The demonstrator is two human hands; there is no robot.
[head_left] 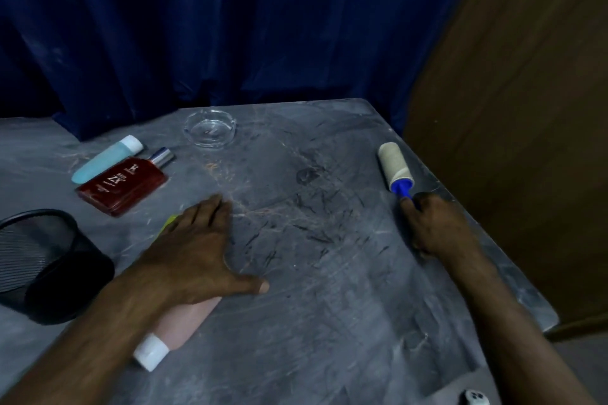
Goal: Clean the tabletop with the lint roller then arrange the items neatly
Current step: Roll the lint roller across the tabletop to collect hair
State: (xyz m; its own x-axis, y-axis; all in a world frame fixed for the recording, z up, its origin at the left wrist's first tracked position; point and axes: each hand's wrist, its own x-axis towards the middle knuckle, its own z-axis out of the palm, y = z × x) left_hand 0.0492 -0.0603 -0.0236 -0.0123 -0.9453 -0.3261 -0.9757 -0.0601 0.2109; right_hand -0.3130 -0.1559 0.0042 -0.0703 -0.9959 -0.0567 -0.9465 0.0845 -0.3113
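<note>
A pink bottle (184, 319) lies under the left forearm. The left hand (197, 246) rests flat on the tabletop (329, 306), fingers extended. The right hand (437, 227), well apart, grips the lint roller (396, 168) handle; the roller head lies on the tabletop beyond it. A red bottle (123, 184) and ashtray (210, 131) lie beyond the left hand
</note>
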